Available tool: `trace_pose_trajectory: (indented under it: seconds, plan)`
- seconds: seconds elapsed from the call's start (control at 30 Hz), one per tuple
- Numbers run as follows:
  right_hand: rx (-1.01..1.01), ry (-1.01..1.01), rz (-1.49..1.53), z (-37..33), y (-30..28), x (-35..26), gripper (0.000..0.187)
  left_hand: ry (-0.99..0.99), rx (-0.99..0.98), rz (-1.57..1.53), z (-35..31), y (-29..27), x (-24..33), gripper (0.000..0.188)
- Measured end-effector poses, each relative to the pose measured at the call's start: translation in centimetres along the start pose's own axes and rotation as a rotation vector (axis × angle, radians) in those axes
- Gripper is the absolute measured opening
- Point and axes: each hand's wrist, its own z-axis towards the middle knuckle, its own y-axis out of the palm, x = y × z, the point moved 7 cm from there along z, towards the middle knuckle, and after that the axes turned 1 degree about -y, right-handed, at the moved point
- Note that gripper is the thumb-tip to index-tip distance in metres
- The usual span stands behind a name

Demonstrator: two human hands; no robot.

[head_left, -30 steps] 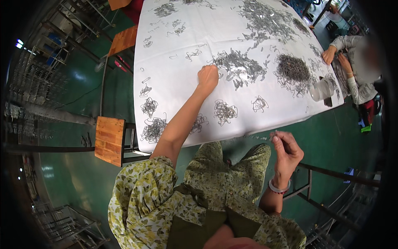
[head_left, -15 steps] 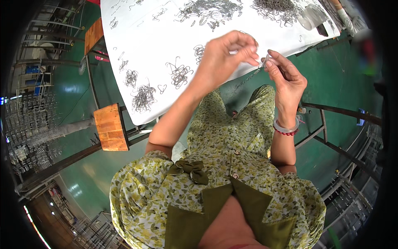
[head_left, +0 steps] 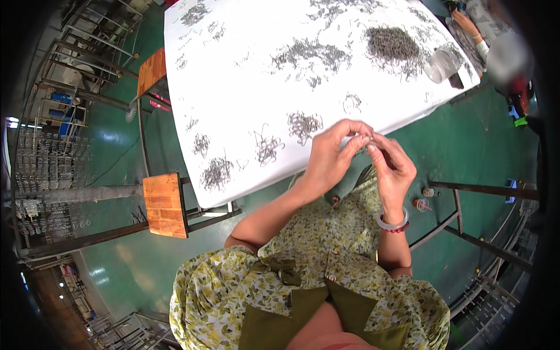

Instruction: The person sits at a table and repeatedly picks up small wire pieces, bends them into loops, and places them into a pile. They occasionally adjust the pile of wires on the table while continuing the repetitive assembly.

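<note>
My left hand (head_left: pixel 335 156) and my right hand (head_left: pixel 394 165) meet fingertip to fingertip in front of the table's near edge. Both are closed in a pinch. Something small sits between the fingertips, mostly hidden by them, and I cannot make out its kind. On the white-covered table (head_left: pixel 245 87) lie small dark bent wire hooks in loose heaps. The nearest heap of hooks (head_left: pixel 304 126) is just beyond my left hand, with a smaller cluster of hooks (head_left: pixel 352 103) to its right. A denser pile of hooks (head_left: pixel 392 44) lies farther back on the right.
A clear plastic cup (head_left: pixel 441 65) lies near the table's right edge. Beyond that corner, another person's hand (head_left: pixel 465 23) shows. Wooden-topped stools (head_left: pixel 165 205) flank the table's left side. Metal bars (head_left: pixel 484 189) and a drink cup (head_left: pixel 421 204) are at the lower right.
My left hand has come in to meet my right; they were slightly apart, with a thin piece in the right fingers. The view has shifted, showing more of the table's far side.
</note>
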Motion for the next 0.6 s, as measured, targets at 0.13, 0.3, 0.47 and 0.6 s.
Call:
trace_pose_trajectory:
  seconds: [0.13,0.3,0.47,0.6]
  plan:
    - [0.094,0.109,0.135,3.2,-0.4,1.9,0.017,-0.029,-0.005,-0.034,-0.1,-0.1,-0.4,0.009]
    - [-0.317,-0.186,-0.135,11.6,8.4,7.0,0.016,0.109,-0.027,-0.005,-0.3,0.0,-0.2,0.007]
    - [-0.597,-0.418,-0.758,14.0,17.3,14.2,0.016,0.153,-0.036,0.045,-0.1,-0.3,-0.5,0.007]
    - [-0.583,-0.474,-0.751,13.6,17.5,14.5,0.024,0.219,-0.011,0.096,0.1,-0.9,-0.1,0.008]
